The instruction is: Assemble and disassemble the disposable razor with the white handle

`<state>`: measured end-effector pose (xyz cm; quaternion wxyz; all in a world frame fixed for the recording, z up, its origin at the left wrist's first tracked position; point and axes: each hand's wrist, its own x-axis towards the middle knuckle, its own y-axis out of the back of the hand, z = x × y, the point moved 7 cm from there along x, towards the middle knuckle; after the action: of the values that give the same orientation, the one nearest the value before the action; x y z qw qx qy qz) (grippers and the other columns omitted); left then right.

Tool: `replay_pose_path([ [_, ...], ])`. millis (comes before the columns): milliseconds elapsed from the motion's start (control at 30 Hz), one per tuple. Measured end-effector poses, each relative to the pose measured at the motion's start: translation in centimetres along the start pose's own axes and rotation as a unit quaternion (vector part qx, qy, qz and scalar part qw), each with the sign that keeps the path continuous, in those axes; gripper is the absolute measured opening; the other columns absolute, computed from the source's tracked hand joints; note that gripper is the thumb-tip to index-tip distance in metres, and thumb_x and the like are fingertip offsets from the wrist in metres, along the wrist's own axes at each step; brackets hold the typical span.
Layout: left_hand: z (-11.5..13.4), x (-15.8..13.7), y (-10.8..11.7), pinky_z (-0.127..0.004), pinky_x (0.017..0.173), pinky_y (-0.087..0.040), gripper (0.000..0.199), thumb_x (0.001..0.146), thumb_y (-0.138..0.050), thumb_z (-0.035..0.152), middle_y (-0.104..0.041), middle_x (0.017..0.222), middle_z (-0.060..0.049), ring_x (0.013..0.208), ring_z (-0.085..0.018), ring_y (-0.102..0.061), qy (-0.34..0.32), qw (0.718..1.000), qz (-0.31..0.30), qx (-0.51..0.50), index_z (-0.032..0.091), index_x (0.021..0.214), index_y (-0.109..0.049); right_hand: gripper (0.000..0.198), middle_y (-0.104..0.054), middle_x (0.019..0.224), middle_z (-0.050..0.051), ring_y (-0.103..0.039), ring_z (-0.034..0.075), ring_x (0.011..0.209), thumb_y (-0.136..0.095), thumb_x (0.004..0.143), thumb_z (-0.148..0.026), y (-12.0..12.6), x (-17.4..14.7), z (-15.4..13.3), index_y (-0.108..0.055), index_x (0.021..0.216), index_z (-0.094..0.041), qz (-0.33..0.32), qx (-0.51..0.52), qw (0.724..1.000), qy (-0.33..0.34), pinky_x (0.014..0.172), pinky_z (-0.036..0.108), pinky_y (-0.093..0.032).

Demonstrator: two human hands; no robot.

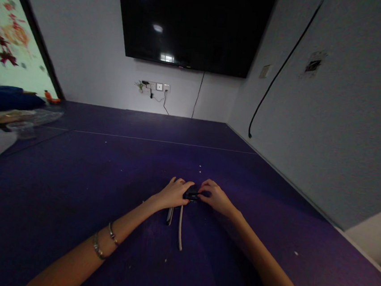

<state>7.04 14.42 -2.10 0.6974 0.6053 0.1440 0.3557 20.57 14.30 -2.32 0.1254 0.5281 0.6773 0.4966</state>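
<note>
Both hands meet over the middle of a dark purple surface (126,245). My left hand (174,193) is closed around a small black object (191,194), whose kind is too small to make out. At its right end, my right hand (216,197) pinches with thumb and fingertips; a thin dark part seems to lie between them. Below my left hand a pale, slightly curved strip (180,232) lies on the surface. Close beside it is a shorter black-and-grey piece (169,216), its upper end hidden by the hand.
A large television (195,22) hangs on the far wall above sockets (158,87) with plugged cables. Along the right wall a black cable (286,62) dangles. Blue cloth (6,99), clear plastic (23,129) and an orange object (50,97) sit at the left. Small white specks dot the surface.
</note>
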Motion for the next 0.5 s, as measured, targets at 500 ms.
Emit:
replay_pose_path([
  [500,0.16,-0.05,-0.01,-0.047,0.097,-0.030,0.058,0.073,-0.058,0.026,-0.057,0.119,-0.012,0.113,-0.027,-0.047,0.003,1.000,-0.007,-0.002,0.018,0.128,-0.041,0.011,-0.057,0.094,0.004,-0.057,0.015,0.087,-0.059,0.078,-0.020,-0.42,0.05,-0.87,-0.068,0.084,-0.021,-0.018,-0.007,1.000,-0.006,0.078,0.029,-0.046],
])
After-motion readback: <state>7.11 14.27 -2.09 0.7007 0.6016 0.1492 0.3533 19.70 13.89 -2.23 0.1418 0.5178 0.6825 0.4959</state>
